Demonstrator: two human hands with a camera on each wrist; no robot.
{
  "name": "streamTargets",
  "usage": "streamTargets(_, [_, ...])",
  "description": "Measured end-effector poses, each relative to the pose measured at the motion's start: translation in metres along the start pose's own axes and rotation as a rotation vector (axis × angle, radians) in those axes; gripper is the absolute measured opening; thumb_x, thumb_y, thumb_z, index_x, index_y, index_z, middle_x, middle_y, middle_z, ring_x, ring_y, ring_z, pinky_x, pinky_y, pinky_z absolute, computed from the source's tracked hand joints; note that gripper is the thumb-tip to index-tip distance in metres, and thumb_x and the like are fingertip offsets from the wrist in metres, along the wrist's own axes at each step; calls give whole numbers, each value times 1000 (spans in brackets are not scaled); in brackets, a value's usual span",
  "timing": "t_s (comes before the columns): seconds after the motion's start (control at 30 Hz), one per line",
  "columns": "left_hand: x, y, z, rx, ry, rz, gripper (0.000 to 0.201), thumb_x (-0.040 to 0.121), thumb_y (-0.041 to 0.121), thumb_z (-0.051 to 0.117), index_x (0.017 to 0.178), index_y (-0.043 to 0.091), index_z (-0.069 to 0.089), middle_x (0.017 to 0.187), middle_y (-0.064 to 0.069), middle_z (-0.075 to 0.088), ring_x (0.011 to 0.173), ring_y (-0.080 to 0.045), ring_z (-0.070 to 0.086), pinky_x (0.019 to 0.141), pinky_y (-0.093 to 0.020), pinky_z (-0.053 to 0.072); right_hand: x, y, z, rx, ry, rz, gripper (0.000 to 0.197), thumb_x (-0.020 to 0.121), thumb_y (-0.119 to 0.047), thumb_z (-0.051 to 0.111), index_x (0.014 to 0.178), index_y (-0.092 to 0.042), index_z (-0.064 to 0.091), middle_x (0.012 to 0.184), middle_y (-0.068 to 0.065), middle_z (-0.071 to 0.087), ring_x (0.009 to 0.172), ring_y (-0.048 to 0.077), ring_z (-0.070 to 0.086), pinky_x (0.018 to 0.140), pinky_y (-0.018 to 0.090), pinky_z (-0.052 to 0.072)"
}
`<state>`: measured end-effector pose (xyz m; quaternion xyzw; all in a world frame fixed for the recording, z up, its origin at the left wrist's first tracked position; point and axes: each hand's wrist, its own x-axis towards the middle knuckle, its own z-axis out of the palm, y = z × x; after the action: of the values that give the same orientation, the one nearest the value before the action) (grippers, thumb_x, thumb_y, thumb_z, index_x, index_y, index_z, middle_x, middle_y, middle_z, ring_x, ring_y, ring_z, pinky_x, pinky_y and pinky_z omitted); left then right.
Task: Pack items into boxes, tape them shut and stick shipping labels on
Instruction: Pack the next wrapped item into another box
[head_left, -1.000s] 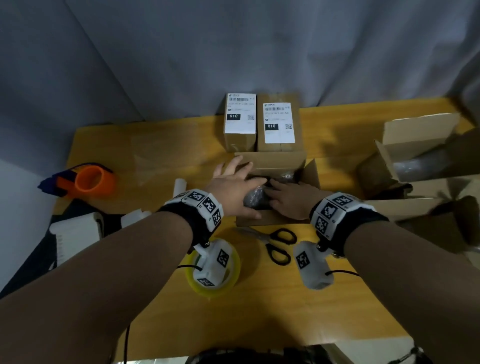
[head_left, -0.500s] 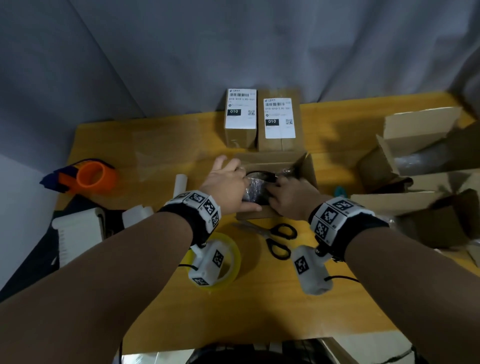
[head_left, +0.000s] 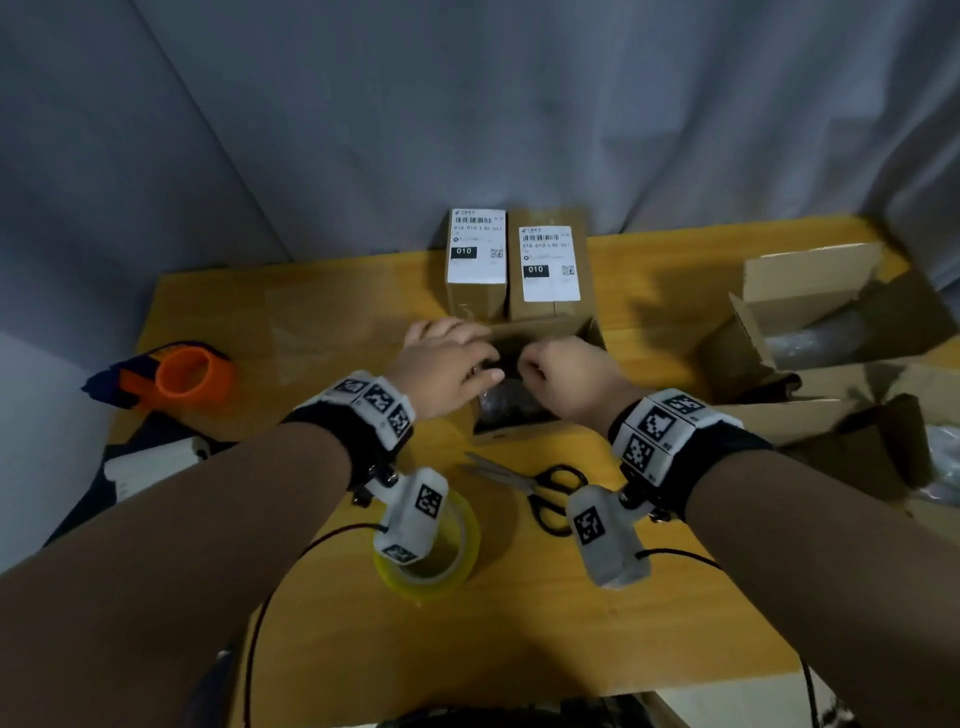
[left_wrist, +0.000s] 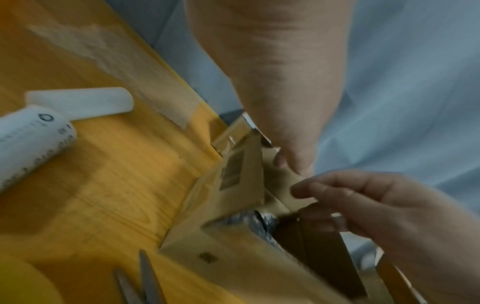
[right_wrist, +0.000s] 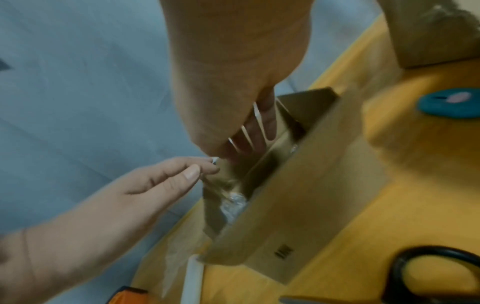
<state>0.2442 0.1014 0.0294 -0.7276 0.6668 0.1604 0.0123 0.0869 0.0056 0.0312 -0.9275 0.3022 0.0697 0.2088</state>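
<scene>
Now closing flaps over the packed box.
Open box (head_left: 540, 410) just in front of the two labelled boxes (head_left: 519, 260), wrapped item (head_left: 511, 402) inside; left hand (head_left: 447, 364) flat-fingered, right hand (head_left: 566, 374) curled, grasp unclear; both directly above.

Matt brown cardboard forms the open box (head_left: 589, 332), where a crinkled, glossy clear-plastic wrap (head_left: 506, 402) catches the light. The table (head_left: 519, 623) shows a smooth yellow wood-grain finish with a faint sheen. Scissors (head_left: 530, 486) pair dull grey metal blades with glossy black plastic handles beside a translucent yellow tape roll (head_left: 434, 561). White paper labels (head_left: 549, 262) front two sealed cartons; grey cloth (head_left: 467, 104) hangs behind.
</scene>
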Motion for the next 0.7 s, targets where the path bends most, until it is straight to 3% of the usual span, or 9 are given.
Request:
streamTargets(0.1, [-12,-23,-7,-86,133,-42,43,97,43,40,134,24,48,146,1,36,133,-21,32,106,-39,25,11,-15,-13,48,164,-34,21,93,-21,45,97,-15,65,101,6,63,91,26,61,73,37,53])
streamTargets(0.23, [-21,-65,0,-143,132,-183,41,95,34,49,132,15,50,138,-5,41,124,-25,42,102,-37,36,32,-36,-18,63,231,-73,25,93,-20,46,108,-17,66,110,4,63,101,23,58,83,36,51])
streamTargets(0.33, [-17,-89,7,-208,37,-301,46,96,29,51,138,13,41,144,-8,31,126,-26,40,103,-35,35,49,-48,-17,17,227,-50,34,93,-22,45,126,-20,57,118,3,61,110,24,53,98,37,39])
streamTargets(0.4, [-5,-104,11,-200,-42,-346,51,96,29,50,142,12,34,148,-10,23,128,-28,38,105,-38,36,62,-51,-16,-12,221,-18,38,94,-22,44,131,-21,51,121,3,59,114,24,51,101,37,31])
streamTargets(0.53, [16,-123,27,-200,-113,-467,57,96,29,50,146,12,26,154,-12,16,130,-31,39,102,-37,38,85,-52,-10,-66,163,31,38,94,-21,42,132,-20,49,120,4,60,114,24,51,105,39,27])
streamTargets(0.7, [36,-130,37,-163,-144,-492,69,97,30,49,151,10,12,156,-14,18,140,-29,25,110,-36,29,103,-44,-3,-70,177,98,33,93,-20,43,124,-20,55,112,3,64,105,24,57,107,39,18])
